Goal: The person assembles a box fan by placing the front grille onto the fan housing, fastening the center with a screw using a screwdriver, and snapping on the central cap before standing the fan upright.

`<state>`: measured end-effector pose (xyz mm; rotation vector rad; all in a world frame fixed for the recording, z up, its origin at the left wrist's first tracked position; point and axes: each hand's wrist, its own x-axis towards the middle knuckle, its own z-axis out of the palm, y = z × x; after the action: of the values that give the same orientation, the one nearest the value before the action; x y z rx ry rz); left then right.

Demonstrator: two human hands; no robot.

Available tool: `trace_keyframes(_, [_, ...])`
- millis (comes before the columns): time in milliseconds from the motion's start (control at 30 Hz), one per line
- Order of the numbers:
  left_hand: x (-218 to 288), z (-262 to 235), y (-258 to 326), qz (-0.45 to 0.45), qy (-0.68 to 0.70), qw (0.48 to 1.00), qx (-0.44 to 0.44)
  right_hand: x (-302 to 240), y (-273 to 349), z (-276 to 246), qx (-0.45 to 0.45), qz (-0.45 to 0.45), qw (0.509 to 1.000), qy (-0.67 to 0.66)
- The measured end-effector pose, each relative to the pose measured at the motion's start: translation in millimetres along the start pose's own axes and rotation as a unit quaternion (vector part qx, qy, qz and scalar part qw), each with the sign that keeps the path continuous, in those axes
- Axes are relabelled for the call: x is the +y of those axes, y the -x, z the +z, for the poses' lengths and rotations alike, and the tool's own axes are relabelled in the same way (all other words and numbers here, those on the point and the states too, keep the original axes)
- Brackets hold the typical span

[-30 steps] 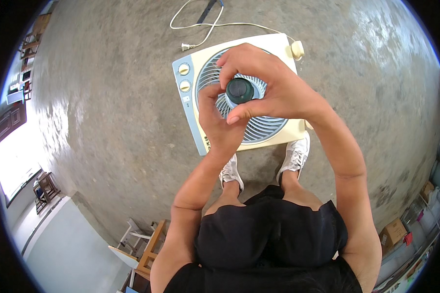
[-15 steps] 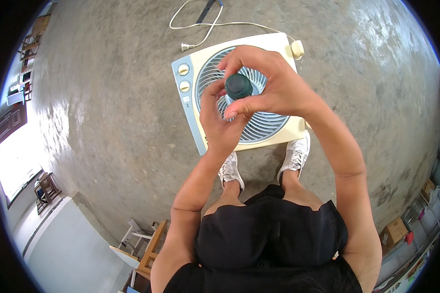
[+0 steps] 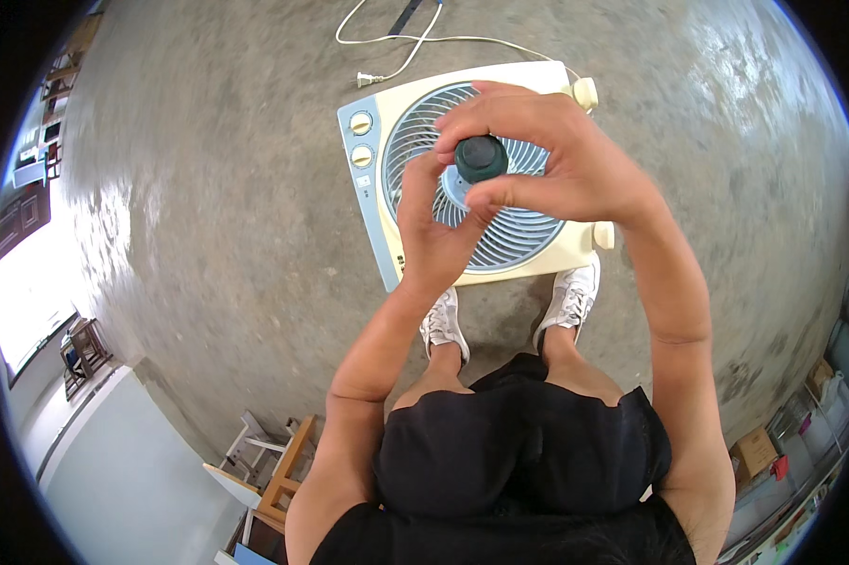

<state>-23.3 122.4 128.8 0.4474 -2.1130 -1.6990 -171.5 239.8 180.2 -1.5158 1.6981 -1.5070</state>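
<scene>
A dark green, round-topped object stands end-on toward me, so its lower part is hidden and its kind cannot be told. Curving in from the right, my right hand closes its thumb and fingers about the top. My left hand is bent around it from the left and below, its fingertips near those of the right. Beneath both hands a cream and light-blue box fan lies flat on the floor, grille up. Two cream knobs sit on its blue left strip.
A white power cord with its plug loops over the concrete floor beyond the fan. My white shoes stand at its near edge. A wooden chair is at lower left, and a cardboard box at lower right.
Both hands and the dark green object have shifted slightly right and away from me. My right hand's fingers have opened out a little around the top.
</scene>
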Motion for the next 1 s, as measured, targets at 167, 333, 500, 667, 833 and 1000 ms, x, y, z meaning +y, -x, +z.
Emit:
trace_keyframes(167, [2.0, 6.0, -3.2, 0.055, -0.047, 0.997, 0.018, -9.4, 0.0, 14.8, 0.085, 0.056, 0.992, 0.073])
trace_keyframes(333, [-7.2, 11.1, -2.1, 0.115, 0.033, 0.993, 0.025, -49.2, -8.0, 8.9, 0.041, 0.046, 0.979, 0.192])
trace_keyframes(500, [-9.4, 13.7, 4.1, 0.159, -0.005, 0.987, 0.002, -78.5, -22.2, -3.1, -0.351, -0.058, 0.775, 0.523])
trace_keyframes(667, [-52.4, -19.5, 47.0, 0.063, -0.076, 0.992, 0.081, -86.2, -32.5, 8.0, -0.508, -0.092, 0.642, 0.568])
trace_keyframes(833, [-100.8, -79.4, 80.5, -0.07, -0.312, 0.929, 0.185, -93.8, -42.3, 25.4, -0.591, -0.15, 0.549, 0.572])
trace_keyframes(1000, [-133.1, -88.5, 86.7, -0.236, -0.174, 0.945, 0.144, -98.9, -43.0, 45.7, -0.605, -0.048, 0.564, 0.559])
